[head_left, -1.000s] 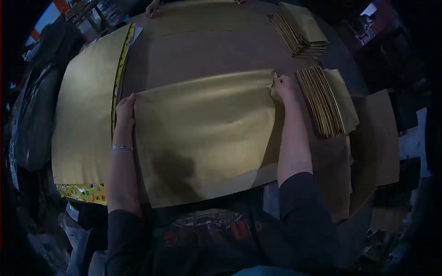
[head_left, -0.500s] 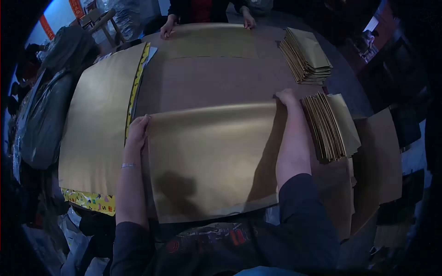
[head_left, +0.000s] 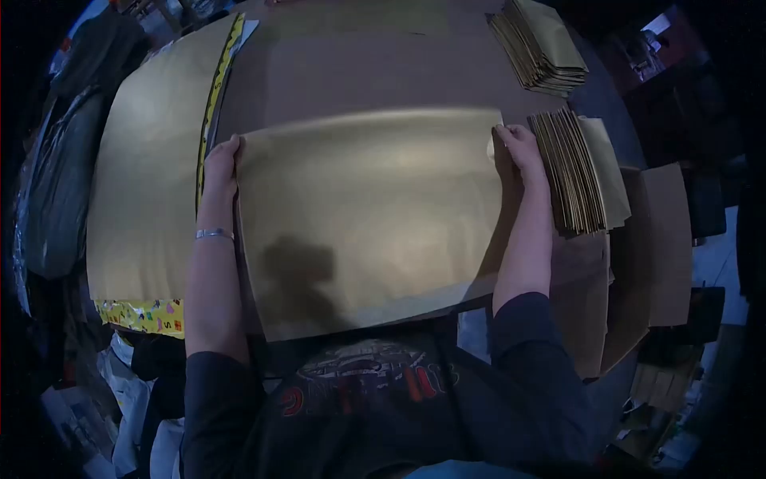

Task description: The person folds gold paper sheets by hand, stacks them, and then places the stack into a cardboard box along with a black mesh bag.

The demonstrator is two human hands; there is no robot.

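A large gold-coloured paper sheet (head_left: 383, 207) lies spread before me, its far edge slightly bowed and its near edge reaching my shirt. My left hand (head_left: 223, 164) pinches the sheet's far left corner, thumb on top. At the far right, my right hand (head_left: 523, 150) has its fingers closed on the sheet's side edge just below the corner, where a small piece of the edge curls up. Shadows of my head and right arm fall across the paper.
On the left lies a stack of large gold sheets (head_left: 148, 168) over yellow patterned wrapping (head_left: 152, 315). Folded gold paper bundles stand at right (head_left: 568, 172) and far right (head_left: 542, 48). An open cardboard box (head_left: 666, 247) is beside the table. Another gold sheet (head_left: 359, 22) lies opposite.
The view has tilted down, leaving the person opposite almost out of frame. The sheet has shifted slightly away from me. My right hand has moved to the right and down its side edge.
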